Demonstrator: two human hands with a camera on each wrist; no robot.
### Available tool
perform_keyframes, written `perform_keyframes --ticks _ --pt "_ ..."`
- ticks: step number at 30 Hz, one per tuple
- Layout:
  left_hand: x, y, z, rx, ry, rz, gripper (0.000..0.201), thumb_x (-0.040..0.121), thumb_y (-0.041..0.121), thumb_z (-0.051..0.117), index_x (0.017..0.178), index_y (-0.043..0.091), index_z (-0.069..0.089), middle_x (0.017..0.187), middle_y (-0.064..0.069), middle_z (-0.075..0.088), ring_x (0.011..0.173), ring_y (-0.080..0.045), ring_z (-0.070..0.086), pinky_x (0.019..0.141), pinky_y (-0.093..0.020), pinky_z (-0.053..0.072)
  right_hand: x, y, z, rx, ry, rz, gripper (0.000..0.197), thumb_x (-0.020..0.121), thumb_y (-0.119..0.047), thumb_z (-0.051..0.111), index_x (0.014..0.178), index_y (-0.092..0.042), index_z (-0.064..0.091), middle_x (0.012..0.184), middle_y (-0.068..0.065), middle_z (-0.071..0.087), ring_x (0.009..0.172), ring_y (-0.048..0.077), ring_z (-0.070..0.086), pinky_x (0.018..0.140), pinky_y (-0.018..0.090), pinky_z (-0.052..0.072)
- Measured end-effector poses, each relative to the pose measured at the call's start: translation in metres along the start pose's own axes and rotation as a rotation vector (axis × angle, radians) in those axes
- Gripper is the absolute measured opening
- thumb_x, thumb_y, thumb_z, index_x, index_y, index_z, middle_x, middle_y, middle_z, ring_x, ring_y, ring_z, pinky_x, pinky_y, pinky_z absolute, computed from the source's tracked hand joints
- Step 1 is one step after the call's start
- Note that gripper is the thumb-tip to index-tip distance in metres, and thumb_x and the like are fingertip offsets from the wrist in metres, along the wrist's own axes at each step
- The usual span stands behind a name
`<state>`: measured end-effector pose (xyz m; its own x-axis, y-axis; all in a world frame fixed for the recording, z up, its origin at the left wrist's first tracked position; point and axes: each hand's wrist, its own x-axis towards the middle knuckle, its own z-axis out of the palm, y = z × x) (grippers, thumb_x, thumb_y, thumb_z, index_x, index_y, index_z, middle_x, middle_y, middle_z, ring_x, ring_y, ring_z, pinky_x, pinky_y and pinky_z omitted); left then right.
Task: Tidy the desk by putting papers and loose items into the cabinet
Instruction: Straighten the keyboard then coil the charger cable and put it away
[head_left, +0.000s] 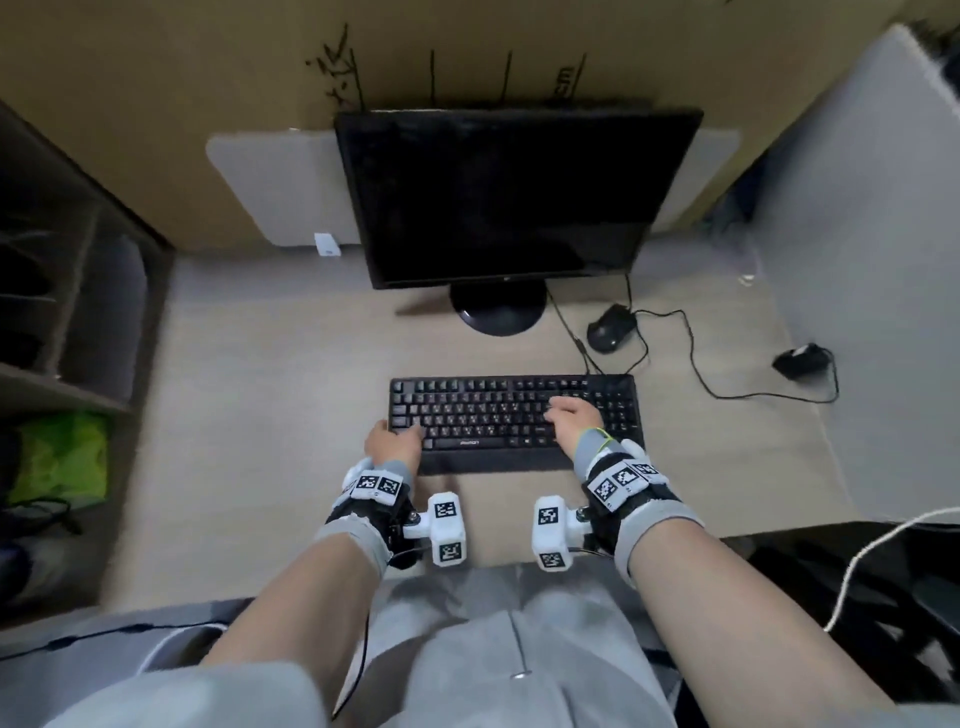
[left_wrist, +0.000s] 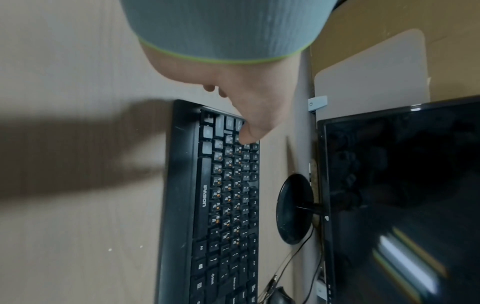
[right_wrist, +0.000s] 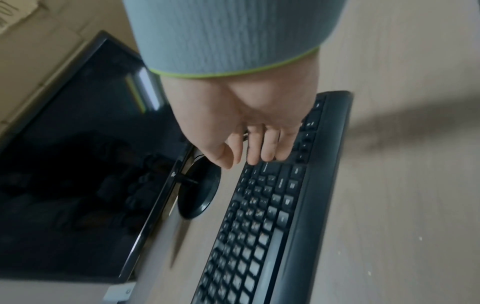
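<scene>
Both hands, left (head_left: 393, 441) and right (head_left: 574, 415), are resting fingers relaxed on the black rectangular keyboard (head_left: 514, 418), lying lengthwise along my desk's (head_left: 260, 415) near edge.

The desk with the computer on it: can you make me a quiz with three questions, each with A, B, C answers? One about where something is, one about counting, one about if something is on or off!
1. Where is the keyboard?
A. In front of the monitor stand
B. Inside the cabinet
C. On the person's lap

2. How many mice lie on the desk?
A. None
B. One
C. Two

3. What is the monitor screen doing?
A. Showing a bright picture
B. Dark, showing nothing
C. Lying flat on its face

Answers:
1. A: the keyboard lies on the desk just nearer than the round stand, with the left hand and the right hand on it.
2. C: one mouse sits right of the stand, another mouse farther right.
3. B: the upright screen is black in every view.
</scene>
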<state>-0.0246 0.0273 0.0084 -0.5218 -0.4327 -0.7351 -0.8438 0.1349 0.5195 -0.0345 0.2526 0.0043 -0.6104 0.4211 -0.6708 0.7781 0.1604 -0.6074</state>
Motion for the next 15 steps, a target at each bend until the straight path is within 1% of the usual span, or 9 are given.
perform_keyframes --ticks 2,4,6,8,9,10,11,13,15 --pt "0.002 0.004 0.012 0.024 0.050 0.010 0.052 0.087 0.013 0.063 0.135 0.000 0.049 0.136 -0.020 0.056 0.122 -0.036 0.054 0.101 -0.035 0.040 0.014 0.009 -0.019 -0.047 0.047 0.047 0.042 0.088 -0.011 0.061 0.130 -0.011 0.058 0.126 0.009 0.062 0.112 0.028 0.059 0.094 0.027 0.042" --pt "0.008 0.004 0.027 0.030 0.084 -0.005 0.055 0.084 0.017 0.066 0.135 0.003 0.047 0.133 -0.020 0.058 0.119 -0.038 0.056 0.101 -0.037 0.042 0.035 0.018 -0.035 -0.115 0.090 0.102 0.054 0.085 -0.018 0.063 0.138 -0.016 0.048 0.138 0.009 0.054 0.127 0.031 0.050 0.108 0.035 0.038" --pt "0.012 0.001 0.033 0.032 0.118 -0.045 0.056 0.079 0.024 0.067 0.130 0.009 0.050 0.128 -0.018 0.061 0.111 -0.039 0.058 0.099 -0.041 0.044 0.052 0.026 -0.046 -0.187 0.131 0.155 0.066 0.084 -0.021 0.064 0.145 -0.016 0.037 0.149 0.010 0.042 0.138 0.032 0.037 0.115 0.041 0.030" --pt "0.017 -0.004 0.050 0.074 0.182 -0.084 0.049 0.071 0.033 0.066 0.115 0.014 0.055 0.118 -0.015 0.065 0.093 -0.035 0.060 0.089 -0.038 0.047 0.077 0.033 -0.062 -0.291 0.128 0.224 0.077 0.086 -0.023 0.064 0.151 -0.015 0.024 0.157 0.010 0.026 0.145 0.032 0.023 0.118 0.042 0.022" --pt "0.019 -0.008 0.056 0.098 0.202 -0.105 0.051 0.068 0.037 0.065 0.113 0.014 0.056 0.116 -0.014 0.065 0.091 -0.035 0.059 0.084 -0.037 0.045 0.088 0.037 -0.067 -0.325 0.113 0.250 0.080 0.087 -0.025 0.063 0.153 -0.014 0.018 0.160 0.009 0.019 0.147 0.032 0.017 0.119 0.043 0.018" --pt "0.020 -0.010 0.059 0.131 0.210 -0.124 0.059 0.066 0.041 0.064 0.116 0.012 0.055 0.119 -0.014 0.064 0.095 -0.036 0.060 0.083 -0.038 0.044 0.092 0.037 -0.070 -0.352 0.113 0.262 0.084 0.087 -0.026 0.063 0.153 -0.013 0.014 0.161 0.009 0.014 0.148 0.032 0.014 0.119 0.044 0.016" --pt "0.022 -0.012 0.063 0.153 0.231 -0.140 0.068 0.065 0.044 0.064 0.123 0.011 0.053 0.125 -0.014 0.061 0.104 -0.038 0.059 0.086 -0.039 0.044 0.097 0.038 -0.073 -0.387 0.122 0.271 0.085 0.086 -0.028 0.064 0.153 -0.013 0.013 0.160 0.010 0.013 0.148 0.032 0.013 0.119 0.045 0.015" --pt "0.022 -0.019 0.078 0.156 0.274 -0.173 0.084 0.066 0.047 0.063 0.139 0.011 0.044 0.142 -0.014 0.049 0.124 -0.039 0.051 0.102 -0.044 0.042 0.110 0.042 -0.079 -0.481 0.140 0.263 0.086 0.082 -0.035 0.065 0.149 -0.010 0.019 0.157 0.012 0.019 0.144 0.034 0.021 0.117 0.048 0.018" --pt "0.015 -0.023 0.085 0.150 0.267 -0.177 0.089 0.072 0.044 0.066 0.147 0.010 0.033 0.152 -0.014 0.035 0.136 -0.037 0.039 0.113 -0.045 0.031 0.116 0.041 -0.084 -0.517 0.134 0.262 0.081 0.076 -0.041 0.064 0.141 -0.009 0.028 0.151 0.013 0.027 0.138 0.038 0.028 0.114 0.051 0.025"
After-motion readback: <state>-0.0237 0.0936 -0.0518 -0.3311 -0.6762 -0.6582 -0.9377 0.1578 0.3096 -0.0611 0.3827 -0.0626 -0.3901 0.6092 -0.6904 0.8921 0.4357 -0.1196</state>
